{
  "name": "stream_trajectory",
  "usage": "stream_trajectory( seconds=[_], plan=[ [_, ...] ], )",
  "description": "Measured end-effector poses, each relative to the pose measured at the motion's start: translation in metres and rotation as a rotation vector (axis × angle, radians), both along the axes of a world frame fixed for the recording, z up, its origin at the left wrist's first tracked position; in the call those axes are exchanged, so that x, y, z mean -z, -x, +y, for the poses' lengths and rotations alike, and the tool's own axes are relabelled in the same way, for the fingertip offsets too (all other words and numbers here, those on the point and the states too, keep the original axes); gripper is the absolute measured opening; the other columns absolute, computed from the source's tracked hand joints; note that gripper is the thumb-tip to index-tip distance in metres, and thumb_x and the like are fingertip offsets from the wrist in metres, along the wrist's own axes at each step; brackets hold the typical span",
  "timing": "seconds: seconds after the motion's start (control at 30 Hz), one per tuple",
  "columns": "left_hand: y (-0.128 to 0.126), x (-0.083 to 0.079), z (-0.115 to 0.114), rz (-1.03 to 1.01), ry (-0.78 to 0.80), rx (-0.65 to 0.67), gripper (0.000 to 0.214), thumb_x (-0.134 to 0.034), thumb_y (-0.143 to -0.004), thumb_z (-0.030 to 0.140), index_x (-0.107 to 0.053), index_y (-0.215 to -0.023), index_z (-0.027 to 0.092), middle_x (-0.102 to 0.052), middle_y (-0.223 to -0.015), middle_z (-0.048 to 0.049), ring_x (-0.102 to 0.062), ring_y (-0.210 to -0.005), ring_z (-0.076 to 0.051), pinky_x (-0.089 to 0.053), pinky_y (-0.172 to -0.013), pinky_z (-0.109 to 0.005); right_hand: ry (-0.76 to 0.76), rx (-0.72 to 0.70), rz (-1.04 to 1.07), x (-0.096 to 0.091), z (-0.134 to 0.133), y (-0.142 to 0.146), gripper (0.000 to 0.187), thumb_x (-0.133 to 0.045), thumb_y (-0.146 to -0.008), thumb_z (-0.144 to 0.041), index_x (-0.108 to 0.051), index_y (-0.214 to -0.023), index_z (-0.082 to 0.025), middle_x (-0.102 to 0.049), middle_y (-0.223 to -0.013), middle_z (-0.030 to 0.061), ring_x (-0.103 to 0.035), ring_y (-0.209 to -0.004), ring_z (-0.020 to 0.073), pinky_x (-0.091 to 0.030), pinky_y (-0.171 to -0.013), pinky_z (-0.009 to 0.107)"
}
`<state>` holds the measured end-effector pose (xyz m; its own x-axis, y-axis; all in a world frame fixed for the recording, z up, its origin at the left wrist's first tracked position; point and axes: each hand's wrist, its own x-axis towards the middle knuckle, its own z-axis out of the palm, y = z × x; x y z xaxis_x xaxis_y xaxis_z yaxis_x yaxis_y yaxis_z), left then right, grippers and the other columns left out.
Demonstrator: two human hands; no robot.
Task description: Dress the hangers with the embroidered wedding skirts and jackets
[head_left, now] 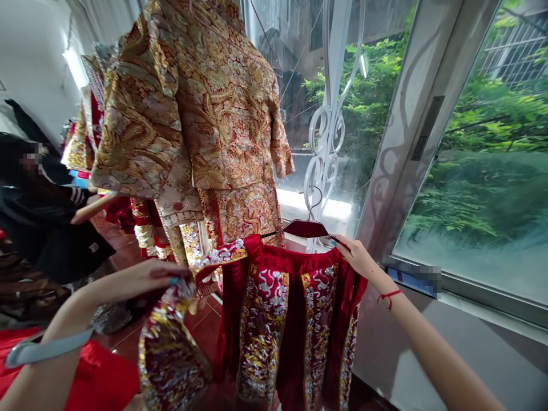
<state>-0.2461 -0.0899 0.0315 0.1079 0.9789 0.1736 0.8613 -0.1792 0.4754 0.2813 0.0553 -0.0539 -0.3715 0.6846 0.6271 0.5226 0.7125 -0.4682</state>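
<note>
A red skirt (295, 297) with gold and silver embroidered panels hangs from a dark red clothes hanger (306, 229) in front of me. My right hand (351, 255) is closed round the hanger's right end, where the skirt's waistband meets it. To the left, my left hand (165, 274) pinches the top of an embroidered panel (171, 348) and spreads it away from the hanger. An embroidered band runs from near that hand to the hanger's left end. The fingertips of my left hand are partly hidden by the cloth.
Gold embroidered jackets (231, 103) hang just behind the skirt. A white scrolled metal bar (327, 131) stands by the window (483, 200). On the sill lies a phone (413, 279). At the left, a person in black (38, 222) reaches toward other garments; red cloth (103, 377) lies below.
</note>
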Motion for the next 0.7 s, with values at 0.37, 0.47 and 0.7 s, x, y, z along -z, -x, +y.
stream_trajectory(
  seconds=[0.37,0.47,0.7],
  plan=[
    [-0.142,0.014,0.088,-0.027,-0.195,0.187,0.066,-0.042,-0.087,0.066,-0.052,-0.135,0.021,-0.055,-0.142,-0.0128,-0.051,-0.131,-0.03,-0.038,-0.111,-0.047,0.007,0.011,0.001,-0.008,-0.002,-0.007,0.041,-0.037,-0.098,-0.035,-0.064,-0.125,-0.021,-0.071,-0.117,0.0106,-0.068,-0.105,0.0275,-0.053,-0.089,0.039],
    [-0.163,0.006,0.116,0.011,-0.159,0.266,0.064,-0.035,-0.086,0.069,-0.068,-0.11,0.019,-0.071,-0.115,-0.0124,-0.064,-0.109,-0.03,-0.046,-0.102,-0.045,0.049,0.005,0.015,-0.014,-0.008,-0.007,0.039,-0.036,-0.098,-0.033,-0.064,-0.123,-0.022,-0.072,-0.114,0.0087,-0.069,-0.1,0.0249,-0.053,-0.09,0.038],
    [-0.16,0.027,0.137,-0.021,-0.247,0.259,0.068,-0.037,-0.08,0.073,-0.069,-0.103,0.017,-0.073,-0.109,-0.0128,-0.066,-0.103,-0.031,-0.049,-0.096,-0.041,-0.216,0.212,0.11,-0.019,-0.039,-0.013,0.035,-0.047,-0.095,-0.029,-0.058,-0.128,-0.025,-0.059,-0.125,0.0095,-0.05,-0.121,0.0245,-0.038,-0.109,0.044]
  ],
)
